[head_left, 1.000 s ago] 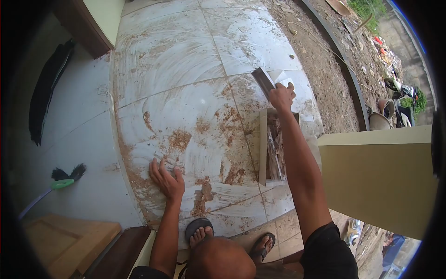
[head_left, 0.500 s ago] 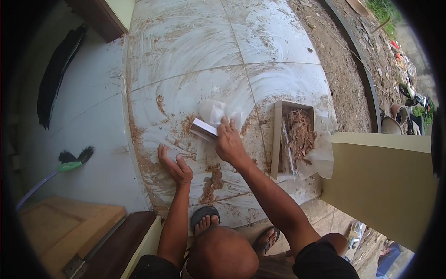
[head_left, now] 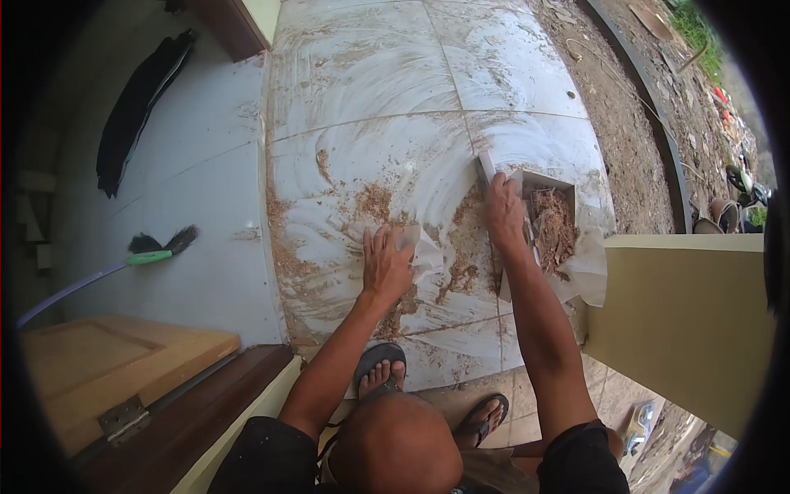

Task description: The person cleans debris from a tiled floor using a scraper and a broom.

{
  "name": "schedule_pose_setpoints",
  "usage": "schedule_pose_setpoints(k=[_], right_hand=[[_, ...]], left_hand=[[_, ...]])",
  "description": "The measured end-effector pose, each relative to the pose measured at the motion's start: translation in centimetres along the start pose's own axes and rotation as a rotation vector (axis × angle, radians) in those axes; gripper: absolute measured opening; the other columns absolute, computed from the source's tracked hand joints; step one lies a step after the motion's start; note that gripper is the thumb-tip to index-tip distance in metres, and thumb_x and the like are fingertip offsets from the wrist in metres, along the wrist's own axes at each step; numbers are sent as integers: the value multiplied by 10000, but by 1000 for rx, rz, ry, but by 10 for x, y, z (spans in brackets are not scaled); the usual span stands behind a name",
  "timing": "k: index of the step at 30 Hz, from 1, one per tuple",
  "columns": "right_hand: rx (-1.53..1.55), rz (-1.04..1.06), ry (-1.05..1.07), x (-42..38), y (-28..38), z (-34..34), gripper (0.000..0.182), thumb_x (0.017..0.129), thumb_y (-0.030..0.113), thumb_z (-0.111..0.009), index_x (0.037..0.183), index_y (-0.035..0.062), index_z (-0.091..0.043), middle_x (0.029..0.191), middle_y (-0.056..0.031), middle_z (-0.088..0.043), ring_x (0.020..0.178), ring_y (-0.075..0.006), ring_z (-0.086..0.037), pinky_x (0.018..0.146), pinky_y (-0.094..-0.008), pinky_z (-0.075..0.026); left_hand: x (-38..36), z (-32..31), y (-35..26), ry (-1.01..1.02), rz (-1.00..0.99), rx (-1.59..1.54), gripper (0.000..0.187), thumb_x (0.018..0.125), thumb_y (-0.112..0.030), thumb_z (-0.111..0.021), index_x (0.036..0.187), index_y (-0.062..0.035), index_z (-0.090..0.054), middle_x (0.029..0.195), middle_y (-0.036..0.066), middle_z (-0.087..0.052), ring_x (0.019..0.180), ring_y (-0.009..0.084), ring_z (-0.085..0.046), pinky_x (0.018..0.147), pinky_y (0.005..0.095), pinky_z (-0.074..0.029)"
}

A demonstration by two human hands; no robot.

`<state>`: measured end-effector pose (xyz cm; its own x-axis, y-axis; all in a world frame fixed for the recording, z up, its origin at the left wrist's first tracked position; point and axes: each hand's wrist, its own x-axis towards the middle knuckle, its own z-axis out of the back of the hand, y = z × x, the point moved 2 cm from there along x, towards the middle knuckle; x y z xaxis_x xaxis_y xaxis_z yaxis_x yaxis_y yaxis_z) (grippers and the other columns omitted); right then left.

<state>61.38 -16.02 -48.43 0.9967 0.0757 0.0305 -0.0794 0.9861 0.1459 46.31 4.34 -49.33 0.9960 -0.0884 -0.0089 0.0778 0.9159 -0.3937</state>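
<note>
My right hand (head_left: 504, 216) grips a narrow, pale, stiff piece like folded cardboard (head_left: 485, 167), its end pointing away from me. This hand is over the left rim of a shallow cardboard box (head_left: 573, 200) holding brown shavings-like debris (head_left: 553, 226). On the dirty tiles, my left hand (head_left: 387, 263) has its fingers curled down at a crumpled translucent plastic sheet (head_left: 427, 252), which shows beside the thumb and fingertips. Loose brown debris (head_left: 374, 200) lies beyond the left hand. Some of the held piece is hidden under the right fingers.
White tiles (head_left: 362, 82) carry dusty smears and brown crumbs. At left are a broom (head_left: 150, 257), a black cloth-like item (head_left: 140, 115) and a wooden door (head_left: 123, 362). A pale yellow wall (head_left: 675, 321) stands right, beyond the box. Bare soil (head_left: 609, 107) borders the tiles.
My right hand has carried the stiff piece rightward to the box. My left hand has moved right from open tiles to the plastic sheet, which now lies nearer me. The view has shifted slightly.
</note>
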Motion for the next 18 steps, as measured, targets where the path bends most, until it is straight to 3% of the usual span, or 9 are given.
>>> schedule_pose_setpoints(k=[1,3,4,6,7,11,13,17,18], right_hand=[[12,13,2,-13,11,-1,189,873,104,-525,1024,14,-455,932,-226,-520,714,-388,-653,599,-435,-559],[60,243,106,-49,40,-7,220,870,113,-535,1046,13,-449,934,-218,-508,684,-392,-652,571,-449,-555],[77,300,170,-64,53,-8,234,867,113,-539,1054,10,-446,934,-215,-503,681,-389,-652,564,-453,-553],[134,382,251,-78,77,-8,267,862,94,-533,1106,35,-443,924,-206,-488,650,-384,-642,547,-467,-542],[140,407,262,-68,84,-8,267,862,94,-533,1106,35,-443,924,-206,-488,650,-384,-642,547,-467,-542],[274,536,-49,21,146,-15,271,864,60,-506,1127,123,-488,922,-188,-475,629,-391,-624,529,-463,-534],[227,526,-88,63,181,-21,318,864,58,-501,1174,128,-500,955,-189,-483,692,-384,-632,554,-448,-543],[243,596,-121,71,229,-46,429,854,65,-521,1271,159,-483,1008,-202,-494,765,-382,-629,601,-445,-551],[223,721,12,51,237,-48,501,842,82,-550,1324,176,-454,1038,-206,-494,798,-383,-622,637,-449,-551]], left_hand=[[-12,0,4,-4,13,11,442,649,-197,-783,1055,-78,-653,1282,175,-487,1300,350,-347,1085,574,-197],[-42,3,11,-144,106,-193,275,655,-92,-759,904,-43,-652,1018,148,-610,1077,342,-531,951,491,-378],[-57,7,12,-148,121,-187,275,655,-92,-759,904,-43,-652,1018,148,-610,1077,342,-531,951,491,-378],[-89,22,18,-290,340,-312,276,665,-22,-723,925,-9,-633,867,146,-626,876,346,-604,782,429,-456],[-99,28,20,-299,366,-304,276,665,-22,-723,925,-9,-633,867,146,-626,876,346,-604,782,429,-456],[-145,49,33,-483,636,-387,250,711,-8,-676,953,11,-619,872,175,-631,829,372,-625,708,425,-482],[-160,54,34,-427,771,-445,233,725,-20,-678,949,12,-622,879,182,-644,835,373,-637,710,419,-489],[-192,71,25,-413,785,-371,213,737,-31,-678,938,17,-625,877,189,-652,839,374,-644,718,411,-495],[-204,70,25,-420,817,-424,205,737,-34,-680,929,17,-627,876,189,-652,837,374,-645,717,408,-497]])
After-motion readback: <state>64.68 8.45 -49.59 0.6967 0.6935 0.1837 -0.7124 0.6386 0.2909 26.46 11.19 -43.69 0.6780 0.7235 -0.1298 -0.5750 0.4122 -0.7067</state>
